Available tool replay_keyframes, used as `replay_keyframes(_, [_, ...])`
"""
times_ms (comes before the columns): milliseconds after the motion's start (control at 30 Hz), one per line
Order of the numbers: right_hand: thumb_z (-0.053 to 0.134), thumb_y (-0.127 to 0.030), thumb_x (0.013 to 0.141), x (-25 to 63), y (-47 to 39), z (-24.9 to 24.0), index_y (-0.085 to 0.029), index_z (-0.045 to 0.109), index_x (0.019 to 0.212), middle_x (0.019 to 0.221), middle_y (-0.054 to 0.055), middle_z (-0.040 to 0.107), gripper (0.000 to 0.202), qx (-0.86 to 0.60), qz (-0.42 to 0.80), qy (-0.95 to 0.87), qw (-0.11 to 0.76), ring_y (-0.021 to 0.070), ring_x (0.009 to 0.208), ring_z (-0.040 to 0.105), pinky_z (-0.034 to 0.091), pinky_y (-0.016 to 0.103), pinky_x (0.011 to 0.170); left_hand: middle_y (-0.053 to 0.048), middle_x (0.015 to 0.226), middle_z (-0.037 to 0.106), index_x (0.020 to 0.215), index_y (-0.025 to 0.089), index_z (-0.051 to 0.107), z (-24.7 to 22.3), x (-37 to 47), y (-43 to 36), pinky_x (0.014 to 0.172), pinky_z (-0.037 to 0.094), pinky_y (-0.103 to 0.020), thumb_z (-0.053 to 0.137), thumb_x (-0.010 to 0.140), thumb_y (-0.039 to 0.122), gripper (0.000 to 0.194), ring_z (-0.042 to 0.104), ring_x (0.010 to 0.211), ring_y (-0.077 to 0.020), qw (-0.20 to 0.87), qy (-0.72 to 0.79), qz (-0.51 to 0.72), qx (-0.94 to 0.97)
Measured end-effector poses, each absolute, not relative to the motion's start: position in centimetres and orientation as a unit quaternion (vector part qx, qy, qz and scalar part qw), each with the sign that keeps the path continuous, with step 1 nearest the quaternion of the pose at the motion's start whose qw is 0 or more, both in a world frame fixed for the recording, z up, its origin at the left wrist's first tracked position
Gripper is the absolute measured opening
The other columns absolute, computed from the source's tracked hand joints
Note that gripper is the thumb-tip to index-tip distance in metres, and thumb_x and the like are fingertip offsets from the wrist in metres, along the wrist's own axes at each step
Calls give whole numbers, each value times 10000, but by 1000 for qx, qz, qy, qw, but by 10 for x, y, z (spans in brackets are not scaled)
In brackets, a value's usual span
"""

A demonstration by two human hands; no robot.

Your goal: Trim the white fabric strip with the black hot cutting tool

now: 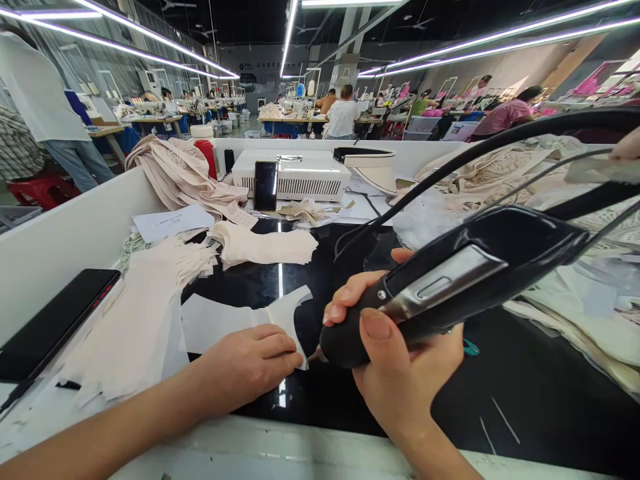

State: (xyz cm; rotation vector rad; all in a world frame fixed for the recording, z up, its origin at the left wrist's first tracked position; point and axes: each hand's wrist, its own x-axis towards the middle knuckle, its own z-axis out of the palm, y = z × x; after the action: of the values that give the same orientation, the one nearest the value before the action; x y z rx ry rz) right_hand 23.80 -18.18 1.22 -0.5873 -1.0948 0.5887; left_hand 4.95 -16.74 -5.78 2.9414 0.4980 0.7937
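My right hand is wrapped round a black handheld tool with a silver plate and a thick black cable. The tool's tip points down left and meets the right corner of a white fabric piece on the glossy black surface. My left hand lies on that piece's lower right part, fingers together and pressing it down close to the tip. Whether its fingers pinch the fabric is not visible. Behind it sits a stack of cream fabric pieces, and to the left another pale stack.
A black power bank or phone lies far left. At the back stand a white vented box, an upright phone and beige fabric. Lace pieces fill the right. Several people are farther off. A hand shows at the right edge.
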Motion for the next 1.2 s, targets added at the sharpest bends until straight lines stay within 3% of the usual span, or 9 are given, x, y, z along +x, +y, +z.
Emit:
replay_keyframes(267, [902,-391,907,236,-187,12,-314,647,1267,784,-54,726,448,-288,285,-492,771,141,554,658,604,270,522,-89,1066,735,1185,126,674,-59,51,-167,951,626,-308,490,1121,96,197,708,1009,-204,20,157,270,950])
replay_keyframes(667, [927,-409,878,235,-187,12,-325,656,1257,787,-51,733,473,-282,312,-484,767,146,547,657,594,277,515,-83,1061,740,1175,112,680,-58,52,-166,929,621,-294,511,1110,83,183,704,968,-195,12,152,273,950])
replay_keyframes(867, [918,-439,886,236,-192,10,-330,657,1267,792,-54,727,474,-307,301,-490,758,142,579,669,607,262,538,-105,1155,759,1221,126,685,-52,49,-168,1044,613,-317,488,1152,168,214,720,1116,-203,6,172,301,938])
replay_keyframes(1033, [903,-345,911,244,-204,10,-344,651,1305,851,-46,748,467,-295,320,-524,732,141,628,701,635,262,574,-94,1105,765,1187,140,703,-47,48,-173,959,620,-302,468,1167,201,244,725,1014,-194,54,166,278,944])
replay_keyframes(1200, [913,-181,861,263,-208,20,-315,666,1139,872,-42,763,396,-302,285,-566,712,157,641,727,653,287,592,-67,1014,768,1111,150,717,-34,43,-186,970,596,-306,503,1152,200,223,717,960,-195,90,133,224,961])
